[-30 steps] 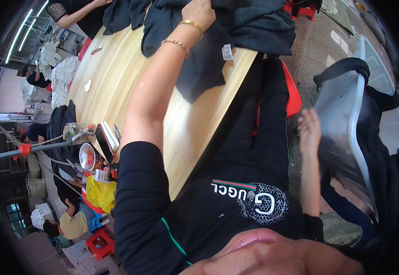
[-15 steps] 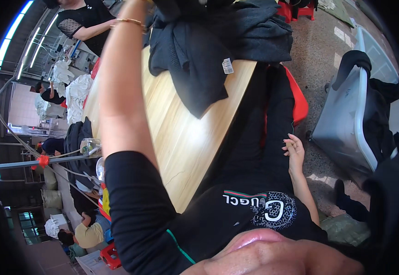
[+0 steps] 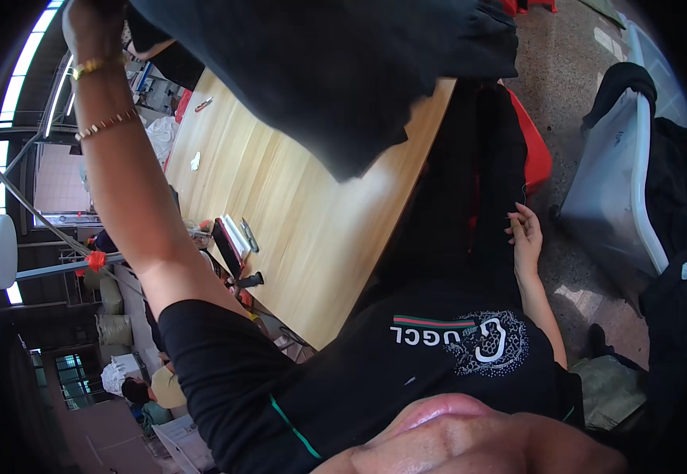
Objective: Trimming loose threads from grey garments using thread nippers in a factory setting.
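A dark knit garment (image 3: 304, 71) is spread in the air over the far part of the wooden table (image 3: 304, 229), its lower corner hanging toward me. My left arm, with bracelets, reaches up to the garment's left side. My left hand (image 3: 95, 28) is at the upper rim, closed at the garment's edge, its fingertips in shadow and partly cut off. Low beside my dark trouser leg, my right hand (image 3: 527, 237) has its fingers curled together. A thin thread-like line runs near its fingertips; what the fingers pinch is too small to name.
A grey plastic bin (image 3: 608, 174) with dark cloth stands to the right, near a red stool (image 3: 531, 142). Snips (image 3: 249, 235) and a white scrap (image 3: 195, 161) lie on the table. People work at the left; a pole (image 3: 51, 272) crosses there.
My left hand has moved left, pulling the garment up and out across the far table. Items on the table's left side now show. My right hand stays low, fingers curled.
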Demonstrator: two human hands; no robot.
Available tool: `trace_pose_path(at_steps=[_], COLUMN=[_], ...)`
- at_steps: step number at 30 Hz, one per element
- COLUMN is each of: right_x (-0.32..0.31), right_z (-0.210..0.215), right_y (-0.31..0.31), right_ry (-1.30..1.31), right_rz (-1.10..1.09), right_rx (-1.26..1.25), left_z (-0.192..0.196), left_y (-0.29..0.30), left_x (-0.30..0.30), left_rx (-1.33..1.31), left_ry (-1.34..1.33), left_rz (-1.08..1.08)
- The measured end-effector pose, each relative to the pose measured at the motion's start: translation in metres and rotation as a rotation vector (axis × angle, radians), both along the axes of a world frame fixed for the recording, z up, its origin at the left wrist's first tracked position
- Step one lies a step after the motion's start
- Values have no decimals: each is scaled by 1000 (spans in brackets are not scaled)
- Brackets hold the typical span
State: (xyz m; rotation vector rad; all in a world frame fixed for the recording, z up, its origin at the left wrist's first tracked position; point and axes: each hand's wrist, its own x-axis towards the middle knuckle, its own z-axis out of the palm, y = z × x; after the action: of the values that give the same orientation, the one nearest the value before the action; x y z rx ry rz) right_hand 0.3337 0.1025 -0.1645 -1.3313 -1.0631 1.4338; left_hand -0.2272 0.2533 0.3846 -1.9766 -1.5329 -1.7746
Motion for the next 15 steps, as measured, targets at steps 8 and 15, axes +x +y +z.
trace_pose_path(at_steps=[8, 15], right_x=[5, 2], right_z=[-2, 2], right_y=[1, 1], right_ry=[23, -25], right_rz=[-9, 12], right_rx=[-14, 26], left_z=[-185, -238], left_y=[-96, -78], left_x=[55, 56], left_rx=[-1511, -1358], left_ry=[51, 227], left_rz=[-70, 121])
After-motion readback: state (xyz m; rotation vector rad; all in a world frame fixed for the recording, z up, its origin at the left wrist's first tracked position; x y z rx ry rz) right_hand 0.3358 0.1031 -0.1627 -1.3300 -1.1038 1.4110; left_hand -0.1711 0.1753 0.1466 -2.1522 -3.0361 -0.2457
